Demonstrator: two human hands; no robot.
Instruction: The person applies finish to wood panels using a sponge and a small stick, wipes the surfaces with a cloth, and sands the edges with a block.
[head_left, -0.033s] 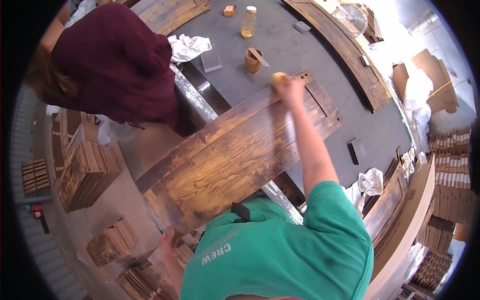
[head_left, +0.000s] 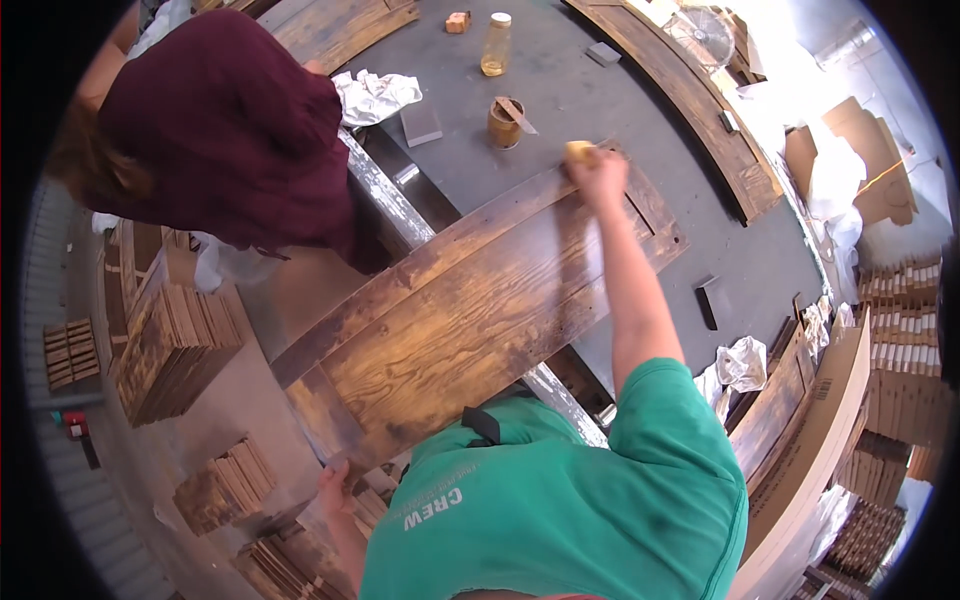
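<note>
A brown-stained wooden door panel (head_left: 450, 330) with a raised frame lies at a slant in front of me, across the gap at the table's edge. My right hand (head_left: 600, 180) is closed on a small yellow sponge (head_left: 578, 150) at the panel's far right end, along the far edge. Down at the near left corner, my left hand (head_left: 338, 482) has its fingers curled at the panel's edge; they are partly hidden. Beyond the panel stands a brown-stained pot (head_left: 505, 128) with a flat scraper (head_left: 517, 113) lying across its top.
A glass jar (head_left: 496, 45), an orange block (head_left: 458, 22), grey sanding blocks (head_left: 422, 125) and crumpled white cloth (head_left: 378, 97) are on the dark table (head_left: 560, 90). Another long panel (head_left: 690, 100) lies at right. A co-worker in maroon (head_left: 220, 140) stands at left, near stacked boards (head_left: 180, 350).
My right hand has slid a little to the right along the panel's far edge with the sponge. The left hand stays at its corner. Part of the co-worker's hand now shows past the maroon clothing.
</note>
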